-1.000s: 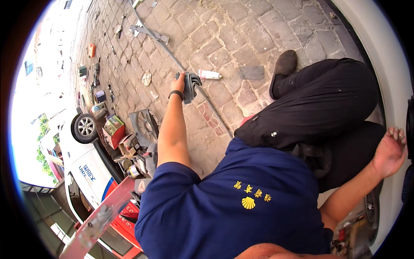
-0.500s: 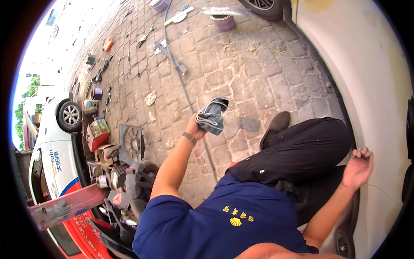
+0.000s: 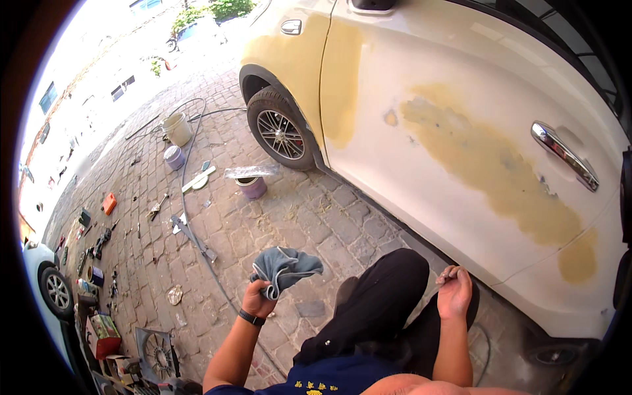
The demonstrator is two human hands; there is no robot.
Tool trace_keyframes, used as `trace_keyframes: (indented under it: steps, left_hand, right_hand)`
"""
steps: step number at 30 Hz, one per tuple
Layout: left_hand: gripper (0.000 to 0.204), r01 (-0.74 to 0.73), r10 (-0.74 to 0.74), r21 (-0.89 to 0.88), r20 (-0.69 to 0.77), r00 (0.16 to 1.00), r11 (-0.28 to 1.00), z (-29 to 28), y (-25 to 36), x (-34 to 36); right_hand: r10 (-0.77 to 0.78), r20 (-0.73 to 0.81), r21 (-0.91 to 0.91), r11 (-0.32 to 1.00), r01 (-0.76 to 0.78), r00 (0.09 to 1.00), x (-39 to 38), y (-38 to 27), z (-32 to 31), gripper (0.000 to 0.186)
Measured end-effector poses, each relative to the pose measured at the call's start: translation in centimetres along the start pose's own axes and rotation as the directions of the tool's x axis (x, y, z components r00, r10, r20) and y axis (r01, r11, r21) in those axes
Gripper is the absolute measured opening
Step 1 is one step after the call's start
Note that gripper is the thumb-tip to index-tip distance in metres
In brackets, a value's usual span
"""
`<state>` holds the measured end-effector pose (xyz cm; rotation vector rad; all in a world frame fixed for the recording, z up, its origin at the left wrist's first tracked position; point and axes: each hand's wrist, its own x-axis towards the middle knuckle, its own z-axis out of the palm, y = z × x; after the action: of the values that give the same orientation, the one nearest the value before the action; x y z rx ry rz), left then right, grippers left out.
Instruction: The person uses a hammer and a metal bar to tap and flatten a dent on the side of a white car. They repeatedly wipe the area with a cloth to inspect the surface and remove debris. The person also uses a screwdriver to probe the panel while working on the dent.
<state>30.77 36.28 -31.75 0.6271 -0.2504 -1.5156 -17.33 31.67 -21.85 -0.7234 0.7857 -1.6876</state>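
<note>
My left hand is closed around a bunched grey-blue cloth, holding it above the paving with its folds hanging out to the right. My right hand is raised palm up beside my knee, its fingers curled in; whether anything small sits between the fingertips I cannot make out. Close to that hand stands the white car door, with a broad yellowish patch of filler across it and a chrome handle. The front fender carries the same yellowish coat.
An open purple tub with clear plastic film over it stands near the front wheel. A grey hose runs across the paving. Farther off are a whitish bucket, scattered tools, a red box and another car.
My view has swung towards the car, so its door and front wheel now show. The cloth stays in my left hand. My right hand's fingers look more curled.
</note>
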Motion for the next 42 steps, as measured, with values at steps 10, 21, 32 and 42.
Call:
trace_keyframes:
  steps: [10,21,32,42]
  left_hand:
    - [0.066,-0.4,0.402,-0.033,0.099,0.91,0.916,9.4,1.1,0.1]
    - [0.056,-0.845,-0.375,0.497,0.835,0.402,0.2,28.9,-9.7,-3.6]
    - [0.032,-0.808,-0.674,0.561,0.669,0.314,0.18,35.8,-16.2,-5.4]
    - [0.076,-0.51,-0.69,0.565,0.719,-0.082,0.649,35.5,-23.8,-5.8]
  right_hand:
    - [0.021,-0.067,0.225,0.974,-0.005,0.998,-3.6,0.2,-4.4,0.029]
    - [0.005,0.561,-0.191,0.974,0.123,0.828,-6.9,0.2,2.0,0.109]
    - [-0.324,-0.341,-0.455,0.878,0.146,0.883,-11.8,-6.4,-7.1,0.038]
    - [-0.376,-0.257,0.495,0.74,0.455,0.89,-19.8,-17.0,-5.6,0.04]
